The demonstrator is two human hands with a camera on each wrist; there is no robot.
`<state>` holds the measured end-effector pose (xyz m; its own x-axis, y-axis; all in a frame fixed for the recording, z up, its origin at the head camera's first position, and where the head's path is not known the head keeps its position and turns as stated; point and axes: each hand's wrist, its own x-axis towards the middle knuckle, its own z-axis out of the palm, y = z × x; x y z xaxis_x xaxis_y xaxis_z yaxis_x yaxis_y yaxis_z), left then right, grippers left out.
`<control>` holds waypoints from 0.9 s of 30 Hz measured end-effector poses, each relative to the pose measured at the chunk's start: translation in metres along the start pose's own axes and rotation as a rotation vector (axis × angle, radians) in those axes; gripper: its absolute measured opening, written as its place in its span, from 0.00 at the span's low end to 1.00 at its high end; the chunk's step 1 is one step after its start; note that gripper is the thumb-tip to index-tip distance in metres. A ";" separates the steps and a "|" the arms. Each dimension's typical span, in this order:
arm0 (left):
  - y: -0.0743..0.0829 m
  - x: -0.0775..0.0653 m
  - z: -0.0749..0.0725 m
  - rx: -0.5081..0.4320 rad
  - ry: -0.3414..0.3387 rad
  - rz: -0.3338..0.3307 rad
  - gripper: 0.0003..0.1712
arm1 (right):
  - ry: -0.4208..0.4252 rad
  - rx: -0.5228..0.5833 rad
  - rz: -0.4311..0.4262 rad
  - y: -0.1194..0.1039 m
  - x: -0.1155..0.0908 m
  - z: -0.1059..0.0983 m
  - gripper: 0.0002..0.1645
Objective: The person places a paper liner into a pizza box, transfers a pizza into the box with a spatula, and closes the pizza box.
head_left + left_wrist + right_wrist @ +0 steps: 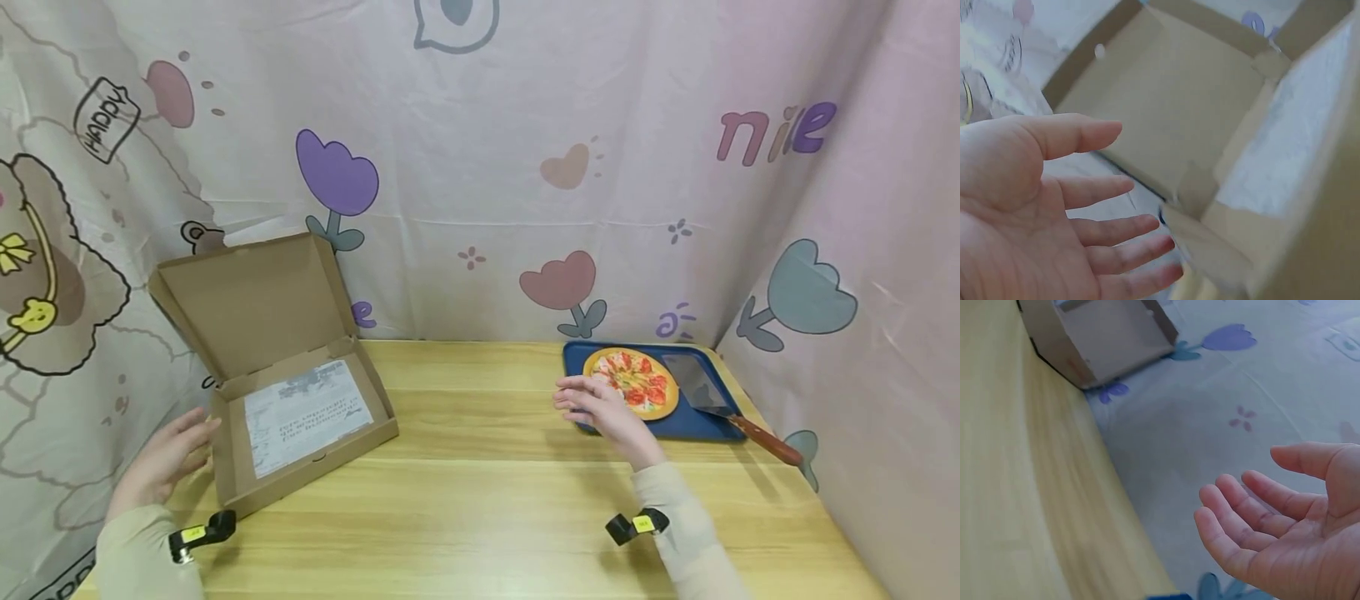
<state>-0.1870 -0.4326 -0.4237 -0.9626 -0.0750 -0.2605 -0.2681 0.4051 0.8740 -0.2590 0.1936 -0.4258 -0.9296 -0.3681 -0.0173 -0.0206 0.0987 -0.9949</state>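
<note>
An open cardboard pizza box point(303, 462) stands at the left of the table, its lid point(258, 304) raised and leaning back. Inside lies a white printed sheet point(307, 417). My left hand point(165, 458) is beside the box's left wall, fingers extended and holding nothing; the left wrist view shows its palm point(1022, 206) facing the cardboard. Over the near left corner of a blue tray point(697, 429) hovers my right hand point(603, 412), fingers loosely bent around nothing. A pizza point(637, 387) lies on that tray, partly hidden by this hand. Right of it rests a pizza server point(693, 383).
The server's wooden handle point(768, 442) sticks out past the tray's right edge. A wooden table point(465, 500) spans the space between box and tray. Printed cloth point(450, 167) hangs behind the table and along both sides.
</note>
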 end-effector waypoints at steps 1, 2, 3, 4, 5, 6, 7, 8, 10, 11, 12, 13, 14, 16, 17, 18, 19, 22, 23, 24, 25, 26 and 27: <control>0.004 -0.002 0.001 0.012 0.010 0.007 0.50 | 0.016 -0.012 0.006 -0.001 -0.002 -0.004 0.29; 0.009 -0.004 0.003 0.026 0.020 0.018 0.50 | 0.028 -0.026 0.007 -0.003 -0.004 -0.009 0.30; 0.014 -0.005 0.004 0.038 0.028 0.031 0.50 | 0.042 -0.042 0.007 -0.005 -0.006 -0.012 0.31; 0.018 -0.006 0.005 0.046 0.032 0.041 0.50 | 0.056 -0.055 0.011 -0.006 -0.007 -0.016 0.31; 0.022 -0.008 0.006 0.059 0.032 0.060 0.49 | 0.065 -0.067 0.011 -0.007 -0.010 -0.020 0.31; 0.027 -0.009 0.008 0.069 0.031 0.076 0.49 | 0.074 -0.076 0.009 -0.008 -0.012 -0.023 0.32; 0.033 -0.010 0.011 0.079 0.029 0.088 0.49 | 0.085 -0.088 0.006 -0.009 -0.014 -0.027 0.32; 0.038 -0.012 0.013 0.085 0.029 0.101 0.49 | 0.095 -0.097 0.001 -0.010 -0.016 -0.030 0.32; 0.049 -0.014 0.019 0.095 0.031 0.128 0.48 | 0.120 -0.113 0.002 -0.012 -0.020 -0.037 0.32; 0.054 -0.015 0.022 0.096 0.033 0.144 0.48 | 0.132 -0.123 0.003 -0.012 -0.022 -0.040 0.32; 0.059 -0.015 0.026 0.104 0.040 0.155 0.47 | 0.146 -0.136 0.005 -0.013 -0.024 -0.044 0.32; 0.064 -0.015 0.029 0.120 0.051 0.171 0.46 | 0.158 -0.148 0.006 -0.013 -0.026 -0.047 0.32; 0.068 -0.015 0.032 0.140 0.066 0.190 0.45 | 0.170 -0.159 0.009 -0.013 -0.028 -0.051 0.32; 0.075 -0.014 0.038 0.159 0.098 0.230 0.44 | 0.196 -0.175 0.015 -0.013 -0.033 -0.058 0.32; 0.078 -0.013 0.041 0.160 0.111 0.252 0.43 | 0.206 -0.180 0.014 -0.013 -0.035 -0.062 0.32; 0.082 -0.012 0.044 0.164 0.128 0.271 0.42 | 0.218 -0.181 0.013 -0.013 -0.038 -0.066 0.32; 0.086 -0.012 0.048 0.160 0.143 0.289 0.41 | 0.229 -0.181 0.015 -0.013 -0.040 -0.070 0.32; 0.096 -0.008 0.058 0.104 0.157 0.328 0.40 | 0.273 -0.221 0.019 -0.013 -0.047 -0.082 0.32; 0.099 -0.007 0.062 0.089 0.160 0.331 0.40 | 0.290 -0.243 0.021 -0.013 -0.049 -0.086 0.32; 0.103 -0.006 0.066 0.077 0.161 0.333 0.40 | 0.307 -0.271 0.025 -0.013 -0.051 -0.090 0.32; 0.106 -0.004 0.070 0.064 0.161 0.332 0.40 | 0.324 -0.301 0.027 -0.014 -0.053 -0.093 0.32; 0.109 -0.002 0.074 0.058 0.160 0.331 0.39 | 0.337 -0.326 0.025 -0.014 -0.055 -0.097 0.33; 0.112 0.000 0.078 0.056 0.161 0.334 0.39 | 0.351 -0.346 0.027 -0.014 -0.056 -0.100 0.32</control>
<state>-0.2135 -0.3160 -0.3580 -0.9917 -0.0709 0.1070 0.0601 0.4802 0.8751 -0.2436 0.3055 -0.4012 -0.9981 -0.0339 0.0512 -0.0607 0.4269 -0.9023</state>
